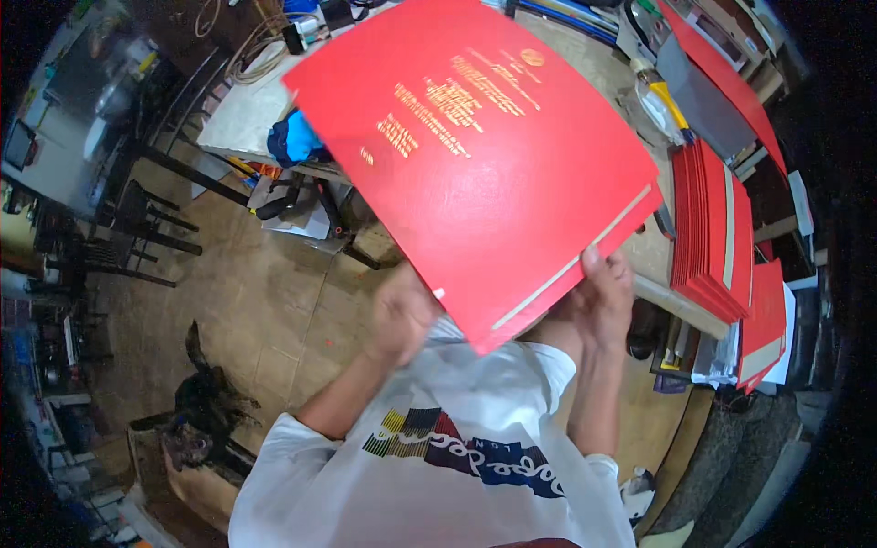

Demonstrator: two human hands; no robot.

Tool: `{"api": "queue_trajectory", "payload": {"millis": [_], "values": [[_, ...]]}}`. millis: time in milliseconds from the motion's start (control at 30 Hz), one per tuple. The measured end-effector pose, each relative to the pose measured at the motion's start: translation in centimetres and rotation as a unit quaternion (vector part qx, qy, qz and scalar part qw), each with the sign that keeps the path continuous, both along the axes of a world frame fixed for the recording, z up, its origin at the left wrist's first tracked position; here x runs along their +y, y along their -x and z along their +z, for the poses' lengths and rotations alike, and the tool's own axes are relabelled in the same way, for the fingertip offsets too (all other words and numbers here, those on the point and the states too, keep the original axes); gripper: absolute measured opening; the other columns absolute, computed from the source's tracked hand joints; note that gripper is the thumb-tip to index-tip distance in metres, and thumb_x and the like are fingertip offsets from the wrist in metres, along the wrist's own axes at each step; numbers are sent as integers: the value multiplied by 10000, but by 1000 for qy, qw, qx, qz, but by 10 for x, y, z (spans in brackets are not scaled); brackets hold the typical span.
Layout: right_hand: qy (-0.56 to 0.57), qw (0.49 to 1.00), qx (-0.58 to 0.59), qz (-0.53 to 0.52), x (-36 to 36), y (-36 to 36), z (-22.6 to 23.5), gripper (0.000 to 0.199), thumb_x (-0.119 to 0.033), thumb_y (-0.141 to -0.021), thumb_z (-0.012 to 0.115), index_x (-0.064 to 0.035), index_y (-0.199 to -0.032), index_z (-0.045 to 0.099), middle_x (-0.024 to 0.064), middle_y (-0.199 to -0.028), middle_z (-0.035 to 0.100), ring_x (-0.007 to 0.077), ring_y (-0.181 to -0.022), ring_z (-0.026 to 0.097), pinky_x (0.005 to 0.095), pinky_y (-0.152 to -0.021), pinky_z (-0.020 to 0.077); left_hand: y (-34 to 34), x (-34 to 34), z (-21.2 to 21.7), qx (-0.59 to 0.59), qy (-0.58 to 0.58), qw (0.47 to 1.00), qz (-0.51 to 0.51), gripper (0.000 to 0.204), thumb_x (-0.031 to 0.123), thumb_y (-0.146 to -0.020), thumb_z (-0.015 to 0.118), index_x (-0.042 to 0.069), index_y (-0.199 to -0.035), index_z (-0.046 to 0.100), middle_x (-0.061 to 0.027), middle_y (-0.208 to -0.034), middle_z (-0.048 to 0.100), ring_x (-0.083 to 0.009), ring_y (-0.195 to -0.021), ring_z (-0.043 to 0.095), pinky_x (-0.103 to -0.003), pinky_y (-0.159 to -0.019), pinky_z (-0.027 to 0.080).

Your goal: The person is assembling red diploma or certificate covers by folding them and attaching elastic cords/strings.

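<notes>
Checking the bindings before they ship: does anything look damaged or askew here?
No damage shows. The red cover, held by the left hand and right hand, looks flat and unmarked; the red stack sits fairly even.

The person wears a white short-sleeved T-shirt (429, 457), loose and creased across the chest. A printed graphic (466, 452) runs across its front: yellow and dark stripes at one end, a red patch in the middle, then dark blue looping script. Both forearms are bare below the sleeves, with no watch, ring or glove visible on the left hand (400, 315) or the right hand (603, 301).
</notes>
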State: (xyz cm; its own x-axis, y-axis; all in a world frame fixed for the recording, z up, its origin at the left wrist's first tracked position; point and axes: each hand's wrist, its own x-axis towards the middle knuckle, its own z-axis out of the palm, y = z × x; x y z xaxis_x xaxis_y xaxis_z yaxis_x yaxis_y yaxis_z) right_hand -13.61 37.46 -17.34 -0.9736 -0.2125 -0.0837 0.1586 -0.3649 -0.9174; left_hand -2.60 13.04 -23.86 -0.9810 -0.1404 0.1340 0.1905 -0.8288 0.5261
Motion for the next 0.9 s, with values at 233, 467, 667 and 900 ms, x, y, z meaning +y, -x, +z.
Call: {"api": "queue_trajectory", "payload": {"millis": [233, 467, 667, 900], "values": [[-206, 977, 51, 29, -2, 56, 36, 273, -173, -1018, 657, 14, -1212, 700, 86, -970, 728, 109, -770, 634, 220, -713, 507, 36, -54, 5, -103, 30, 994, -2, 381, 132, -1074, 546, 36, -1443, 537, -141, -1276, 713, -245, -1033, 750, -385, -850, 648], [-455, 869, 175, -87, 30, 27, 70, 302, -203, -1050, 582, 22, -1216, 694, 108, -1059, 716, 171, -862, 586, 294, -793, 476, 47, 0, 15, -156, 95, 982, 45, 354, 116, -1043, 647, 20, -1376, 580, -125, -1192, 718, -208, -946, 746, -310, -757, 654], [-393, 799, 440, 119, 12, -43, 121, 200, -43, -882, 658, -43, -1071, 723, 118, -901, 682, 225, -725, 577, 346, -649, 486, 71, 33, 28, -296, 190, 932, 87, 338, 242, -1028, 711, -21, -1233, 653, -128, -979, 729, -163, -724, 713, -256, -659, 613], [-307, 879, 357, 70, 12, -78, 165, 125, -104, -764, 825, -151, -810, 718, 20, -740, 573, 159, -554, 460, 316, -494, 357, 120, 20, 15, -384, 278, 879, -42, 391, 363, -1004, 725, -11, -1117, 713, -115, -832, 729, -160, -634, 690, -241, -584, 545]]}}
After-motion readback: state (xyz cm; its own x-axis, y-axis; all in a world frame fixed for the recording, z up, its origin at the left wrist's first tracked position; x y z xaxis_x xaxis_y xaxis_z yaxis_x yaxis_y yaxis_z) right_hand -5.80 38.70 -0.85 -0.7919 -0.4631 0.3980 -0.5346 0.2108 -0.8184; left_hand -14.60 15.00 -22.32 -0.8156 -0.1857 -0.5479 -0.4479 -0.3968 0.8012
